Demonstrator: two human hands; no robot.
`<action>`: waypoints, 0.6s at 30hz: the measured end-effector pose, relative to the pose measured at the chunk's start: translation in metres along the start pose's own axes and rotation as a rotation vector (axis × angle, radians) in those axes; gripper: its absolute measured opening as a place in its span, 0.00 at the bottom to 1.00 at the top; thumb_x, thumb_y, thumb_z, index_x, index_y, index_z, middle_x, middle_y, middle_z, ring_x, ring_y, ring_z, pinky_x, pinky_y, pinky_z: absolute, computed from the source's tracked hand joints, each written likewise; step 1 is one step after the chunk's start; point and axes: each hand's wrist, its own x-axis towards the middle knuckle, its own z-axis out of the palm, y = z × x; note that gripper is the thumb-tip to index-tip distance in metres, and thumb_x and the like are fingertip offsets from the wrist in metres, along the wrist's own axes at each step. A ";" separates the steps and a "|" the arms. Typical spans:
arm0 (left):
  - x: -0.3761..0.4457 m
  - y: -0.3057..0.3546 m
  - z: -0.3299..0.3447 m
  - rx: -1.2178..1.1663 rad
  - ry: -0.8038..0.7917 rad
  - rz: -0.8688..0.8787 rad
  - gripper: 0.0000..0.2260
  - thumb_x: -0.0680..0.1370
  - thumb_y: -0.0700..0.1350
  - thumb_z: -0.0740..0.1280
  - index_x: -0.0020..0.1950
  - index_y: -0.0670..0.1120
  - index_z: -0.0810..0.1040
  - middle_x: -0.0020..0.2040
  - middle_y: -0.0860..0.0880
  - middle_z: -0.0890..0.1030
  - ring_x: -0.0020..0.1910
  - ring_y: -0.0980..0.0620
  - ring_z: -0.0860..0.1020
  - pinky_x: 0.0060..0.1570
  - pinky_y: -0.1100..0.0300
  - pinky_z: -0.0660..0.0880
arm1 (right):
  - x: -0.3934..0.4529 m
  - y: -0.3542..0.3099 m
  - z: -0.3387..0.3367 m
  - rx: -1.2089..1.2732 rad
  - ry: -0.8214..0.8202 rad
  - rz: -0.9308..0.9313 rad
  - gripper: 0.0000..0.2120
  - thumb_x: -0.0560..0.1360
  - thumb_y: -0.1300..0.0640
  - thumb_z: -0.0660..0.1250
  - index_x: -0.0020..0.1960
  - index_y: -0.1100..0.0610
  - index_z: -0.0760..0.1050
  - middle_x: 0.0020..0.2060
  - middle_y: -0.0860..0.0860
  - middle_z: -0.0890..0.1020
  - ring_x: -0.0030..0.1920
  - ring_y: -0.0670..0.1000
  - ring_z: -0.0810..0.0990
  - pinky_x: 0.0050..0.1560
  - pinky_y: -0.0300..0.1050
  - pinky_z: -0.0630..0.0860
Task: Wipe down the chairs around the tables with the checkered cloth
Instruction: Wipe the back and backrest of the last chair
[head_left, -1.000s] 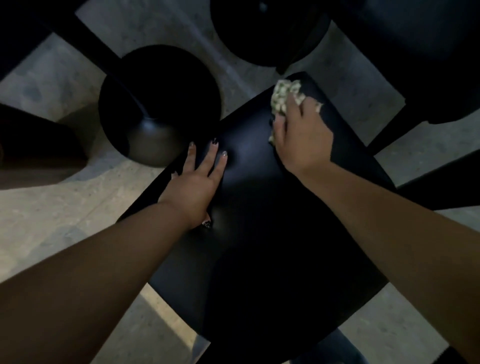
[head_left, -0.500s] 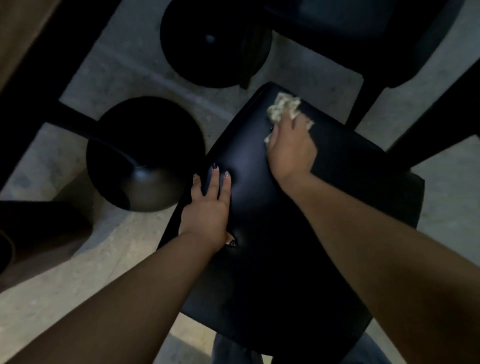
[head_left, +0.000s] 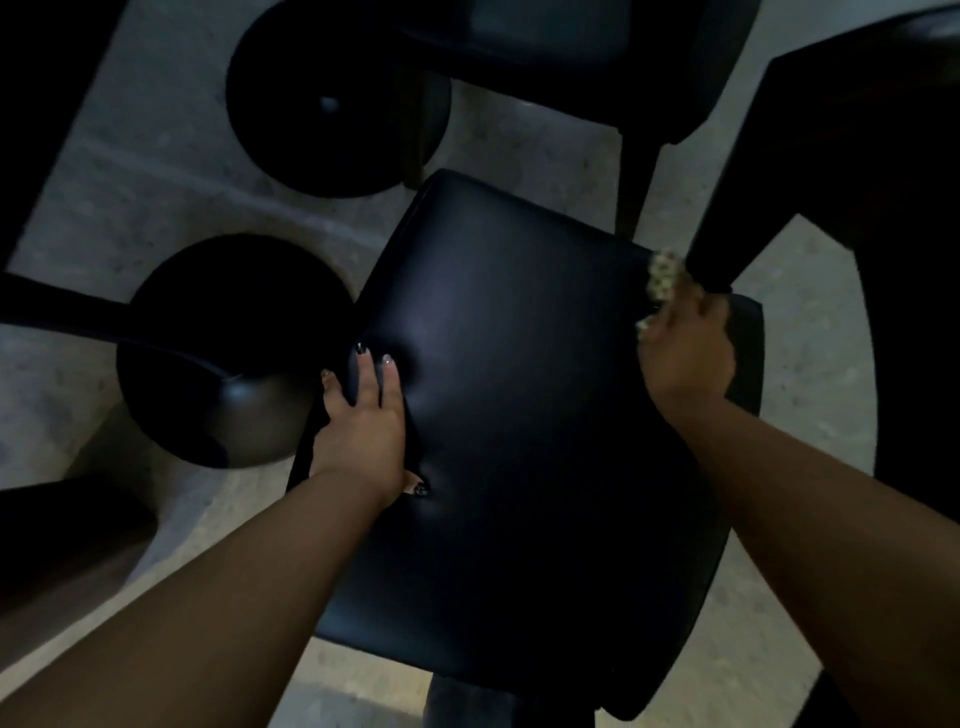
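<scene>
The right hand's fingers (head_left: 670, 317) curl round the bunched cloth (head_left: 661, 275), gripping it at the far right edge of the seat (head_left: 509, 415), just beside a dark leg (head_left: 727, 244) that comes down over that corner. The left hand's fingers (head_left: 371, 374) lie straight and spread, pressing the seat's left edge, with the thumb tucked by a dimple in the padding. The right hand (head_left: 685, 358) and left hand (head_left: 363, 431) thus sit at opposite sides of one black chair, which looks to be mid-wipe: the step in hand seems to be the seat top, with the cloth at the end of a stroke. The next move probably calls for drawing the cloth back across the padding or down over the near edge while the left hand steadies the chair. Two round black bases (head_left: 234, 353) stand on the concrete floor (head_left: 130, 197) to the left and beyond, another chair (head_left: 571, 52) lies ahead, and the dark leg crowds the cloth's corner.
</scene>
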 end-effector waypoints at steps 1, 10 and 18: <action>0.000 0.001 0.000 0.000 -0.007 -0.003 0.60 0.66 0.59 0.76 0.77 0.45 0.32 0.77 0.44 0.30 0.76 0.32 0.41 0.66 0.46 0.67 | -0.002 0.017 -0.003 0.028 0.014 0.091 0.22 0.79 0.52 0.59 0.71 0.59 0.64 0.64 0.65 0.67 0.51 0.68 0.75 0.48 0.56 0.73; 0.006 -0.002 0.006 0.063 0.030 0.013 0.62 0.65 0.64 0.75 0.77 0.44 0.32 0.77 0.42 0.32 0.75 0.30 0.45 0.68 0.44 0.65 | 0.001 0.037 -0.003 0.196 0.133 0.573 0.22 0.79 0.52 0.60 0.69 0.61 0.66 0.66 0.63 0.68 0.62 0.64 0.71 0.60 0.54 0.66; 0.004 0.000 0.001 0.143 0.019 0.035 0.60 0.67 0.65 0.72 0.76 0.40 0.32 0.77 0.39 0.34 0.74 0.28 0.47 0.66 0.46 0.67 | -0.005 -0.072 0.020 0.221 0.118 0.455 0.27 0.77 0.52 0.63 0.73 0.60 0.62 0.68 0.59 0.67 0.60 0.61 0.74 0.52 0.53 0.73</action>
